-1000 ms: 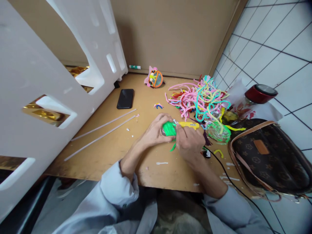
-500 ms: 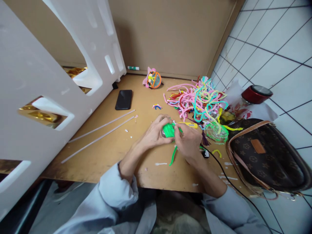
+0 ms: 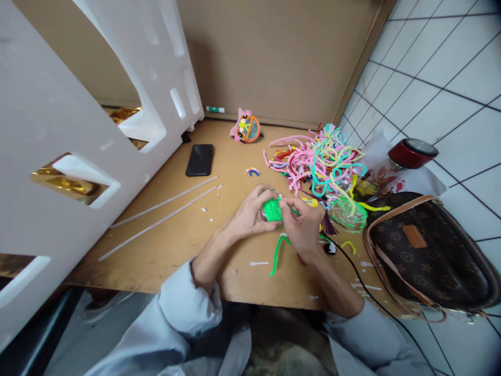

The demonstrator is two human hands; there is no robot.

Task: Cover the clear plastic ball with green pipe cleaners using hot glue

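My left hand [image 3: 254,211] is closed around a small rounded clear piece wrapped in bright green pipe cleaner [image 3: 272,210]. On the right side of that piece, the thumb and fingers of my right hand [image 3: 303,222] pinch a green pipe cleaner [image 3: 276,256] against the wrapping. Its loose end bends out from under the hand and curves down over the table. A yellow tool [image 3: 310,201], mostly covered by my right hand, lies behind it. A black cord [image 3: 352,266] runs from near that hand toward the table's front right.
A tangle of colored pipe cleaners [image 3: 309,162] lies at the back right, beside a red-lidded jar [image 3: 410,154] and a brown handbag [image 3: 434,250]. Leftward are two white sticks [image 3: 164,203] and a black phone [image 3: 199,160]. A pink-orange figure [image 3: 246,126] and a marker [image 3: 215,109] stand behind.
My right hand has shifted slightly right, drawing out a bit of green pipe cleaner from the wrapped piece. More of the loose end shows below. My left hand stays nearly still.
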